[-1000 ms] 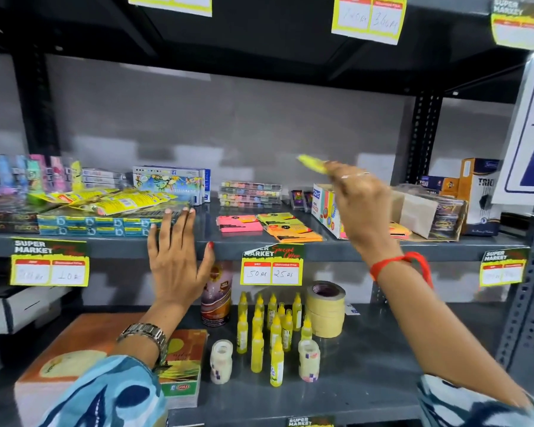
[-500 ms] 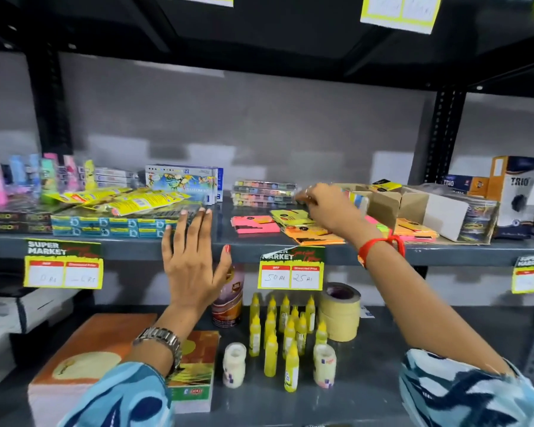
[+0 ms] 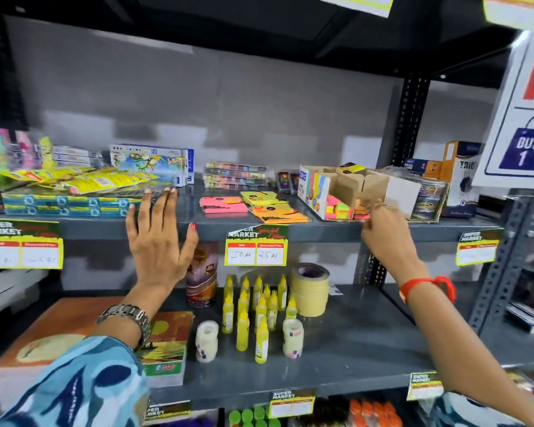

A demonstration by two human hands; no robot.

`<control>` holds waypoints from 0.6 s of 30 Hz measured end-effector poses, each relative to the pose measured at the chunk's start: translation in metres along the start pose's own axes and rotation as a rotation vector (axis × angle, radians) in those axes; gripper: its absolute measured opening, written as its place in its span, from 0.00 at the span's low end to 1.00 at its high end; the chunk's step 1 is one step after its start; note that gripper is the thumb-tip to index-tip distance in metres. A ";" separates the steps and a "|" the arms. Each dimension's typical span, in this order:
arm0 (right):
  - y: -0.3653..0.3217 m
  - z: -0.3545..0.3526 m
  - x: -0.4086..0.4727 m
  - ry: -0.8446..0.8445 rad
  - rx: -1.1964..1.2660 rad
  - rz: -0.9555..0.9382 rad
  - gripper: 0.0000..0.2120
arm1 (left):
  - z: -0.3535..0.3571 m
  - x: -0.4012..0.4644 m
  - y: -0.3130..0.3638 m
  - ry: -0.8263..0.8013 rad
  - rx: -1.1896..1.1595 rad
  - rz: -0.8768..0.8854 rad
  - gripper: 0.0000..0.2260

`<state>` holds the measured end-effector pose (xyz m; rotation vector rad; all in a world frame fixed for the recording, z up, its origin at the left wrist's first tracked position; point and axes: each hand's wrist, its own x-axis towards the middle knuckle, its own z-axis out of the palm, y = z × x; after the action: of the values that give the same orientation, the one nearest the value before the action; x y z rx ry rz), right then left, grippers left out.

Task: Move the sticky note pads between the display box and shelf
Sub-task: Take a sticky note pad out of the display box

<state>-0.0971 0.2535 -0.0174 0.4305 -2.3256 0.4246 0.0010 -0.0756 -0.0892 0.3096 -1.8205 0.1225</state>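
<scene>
Right hand (image 3: 383, 232) reaches into the display box (image 3: 364, 183) for more sticky note pads (image 3: 341, 209), grip's blurry, can't tell; left hand (image 3: 158, 238) flat open, steadying against the shelf (image 3: 321, 231).

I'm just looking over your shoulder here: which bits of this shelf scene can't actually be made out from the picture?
All in the head view:
- Right hand: its fingertips are motion-blurred at the display box, so whether they pinch a pad is unclear.
- Left price tag: handwriting blurred, unreadable.
- White sign: cut off by the right edge.
- Printing on the loose sticky note pads: too small to read.
</scene>
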 end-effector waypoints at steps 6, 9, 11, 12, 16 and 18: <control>0.008 -0.003 -0.005 0.031 -0.145 -0.039 0.08 | -0.002 0.000 0.000 -0.001 -0.001 0.004 0.28; 0.014 -0.001 -0.007 0.175 -0.032 0.033 0.12 | -0.003 0.000 0.000 -0.016 0.000 0.001 0.28; 0.012 -0.003 -0.007 0.348 0.064 0.044 0.13 | -0.003 0.001 -0.001 -0.023 0.003 0.000 0.28; 0.009 -0.005 -0.008 0.472 0.102 0.029 0.13 | -0.003 0.000 -0.001 -0.026 0.006 0.001 0.28; -0.029 -0.008 -0.009 0.756 0.216 -0.252 0.11 | -0.001 0.000 -0.001 -0.014 0.013 0.007 0.28; -0.055 -0.003 -0.009 0.685 0.238 -0.433 0.11 | 0.000 0.000 -0.002 -0.006 0.019 0.011 0.28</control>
<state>-0.0657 0.2079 -0.0122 0.7493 -1.4780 0.5330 0.0018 -0.0776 -0.0891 0.3137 -1.8278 0.1461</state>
